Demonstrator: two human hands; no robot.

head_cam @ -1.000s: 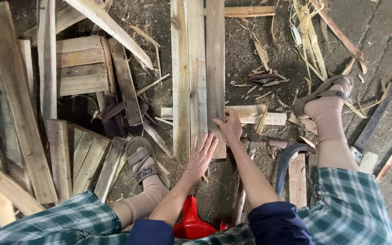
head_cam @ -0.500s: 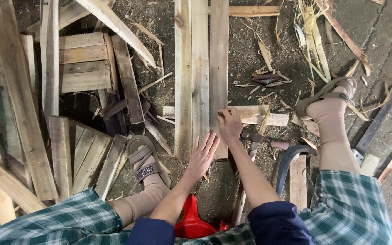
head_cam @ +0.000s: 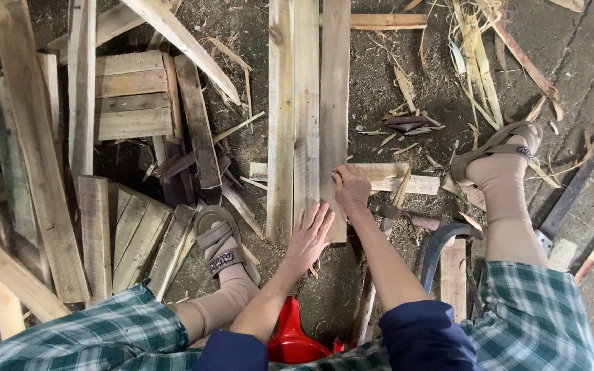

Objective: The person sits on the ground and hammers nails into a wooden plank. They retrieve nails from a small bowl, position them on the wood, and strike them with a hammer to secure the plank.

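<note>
Three long wooden planks [head_cam: 306, 103] lie side by side on the dirt floor, running away from me. My left hand [head_cam: 309, 238] rests flat, fingers spread, on the near end of the middle plank. My right hand [head_cam: 351, 189] is curled over the edge of the right plank [head_cam: 334, 89] near its end; whether it holds something small I cannot tell. A short cross board [head_cam: 386, 177] lies under the planks beside my right hand. My sandalled feet [head_cam: 218, 242] sit on either side.
Stacked boards and a slatted panel [head_cam: 132, 93] fill the left. A hammer [head_cam: 407, 218] and a curved blade [head_cam: 441, 244] lie right of my right arm. A red stool [head_cam: 290, 340] is under me. Wood splinters and bamboo strips [head_cam: 479, 62] litter the upper right.
Both hands stay on the plank ends. My right hand has shifted slightly along the right plank's edge; the view has moved a little.
</note>
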